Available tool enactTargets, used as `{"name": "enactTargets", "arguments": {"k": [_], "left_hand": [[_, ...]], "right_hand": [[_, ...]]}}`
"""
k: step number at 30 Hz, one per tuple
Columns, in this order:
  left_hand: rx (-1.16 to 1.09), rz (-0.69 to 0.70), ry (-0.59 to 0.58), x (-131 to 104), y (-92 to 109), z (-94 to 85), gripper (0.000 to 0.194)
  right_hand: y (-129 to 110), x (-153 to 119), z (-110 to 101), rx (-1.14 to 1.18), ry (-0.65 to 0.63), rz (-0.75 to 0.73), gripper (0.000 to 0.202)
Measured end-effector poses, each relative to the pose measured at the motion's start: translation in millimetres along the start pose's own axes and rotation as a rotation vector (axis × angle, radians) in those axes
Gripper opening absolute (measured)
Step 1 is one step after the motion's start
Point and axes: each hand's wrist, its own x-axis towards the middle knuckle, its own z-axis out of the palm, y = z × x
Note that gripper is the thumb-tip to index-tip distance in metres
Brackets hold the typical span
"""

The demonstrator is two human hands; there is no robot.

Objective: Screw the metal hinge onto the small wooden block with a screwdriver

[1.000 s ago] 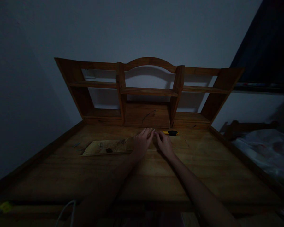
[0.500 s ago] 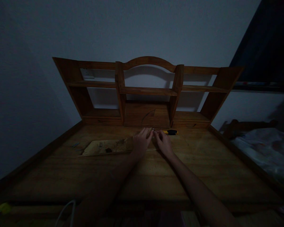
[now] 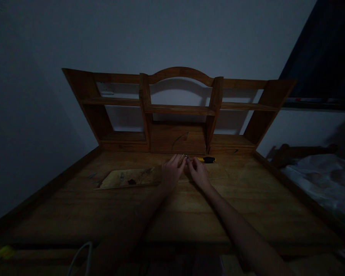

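Note:
My left hand (image 3: 171, 171) and my right hand (image 3: 199, 172) meet over the middle of the desk, fingertips pinched close together. Between them shows a tiny, shiny bit, too small and dark to name. Just behind my right hand lies a tool with a yellow and black handle (image 3: 209, 160); its front end is hidden by the fingers. Under both hands runs a thin, worn wooden board (image 3: 142, 177), its left end broken and marked with dark stains.
Small metal pieces (image 3: 92, 175) lie left of the board on the wooden desk (image 3: 189, 218). A wooden shelf unit (image 3: 179, 110) rises along the back. A pale cable (image 3: 89, 255) loops at the front left edge. Right of the desk lies whitish plastic or cloth (image 3: 324, 180).
The view has shifted very slightly. Both hands stay in nearly the same place, with fingertips still together.

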Motion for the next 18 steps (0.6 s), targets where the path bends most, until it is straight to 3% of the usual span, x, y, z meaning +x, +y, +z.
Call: {"name": "enactTargets", "arguments": {"k": [18], "left_hand": [[0.035,0.000,0.005,0.2,0.6,-0.6,0.025]], "right_hand": [[3.6,0.6,1.5,-0.003,0.007,-0.028,0.023]]}}
